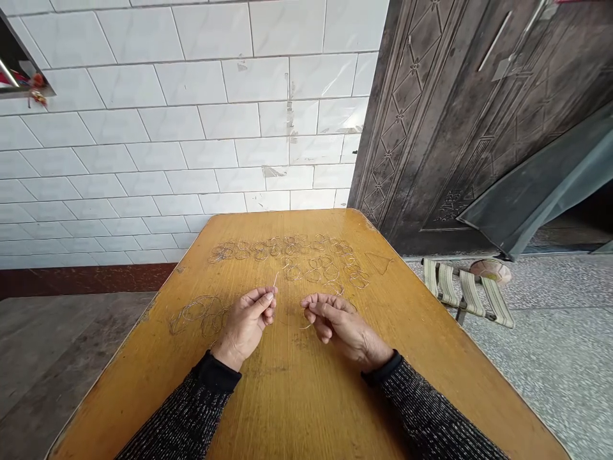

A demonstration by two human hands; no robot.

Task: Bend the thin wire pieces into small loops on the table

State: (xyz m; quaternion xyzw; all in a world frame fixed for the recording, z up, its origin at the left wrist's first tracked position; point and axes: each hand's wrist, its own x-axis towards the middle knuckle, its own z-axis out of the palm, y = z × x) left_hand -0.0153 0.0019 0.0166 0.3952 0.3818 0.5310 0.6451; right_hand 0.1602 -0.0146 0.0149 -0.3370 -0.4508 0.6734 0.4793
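Observation:
My left hand (249, 319) is closed in a pinch on a thin wire (275, 281), whose end sticks up above the fingertips. To its right, my right hand (338, 322) is also closed, thumb against fingers. A faint strand of wire shows under that hand's fingers, but I cannot make out what the fingertips hold. Beyond both hands, rows of thin bent wire loops (313, 271) lie on the wooden table (287, 396). A loose tangle of wire (196, 313) lies left of my left hand. Far right on the tabletop sits a wire triangle (380, 262).
A white tiled wall (191, 128) stands behind the table. A dark patterned metal door (431, 128) is at the right, with a grey curtain (541, 185) beside it. A striped folding stool (467, 291) and a round pinkish object (491, 271) are near the table's right edge.

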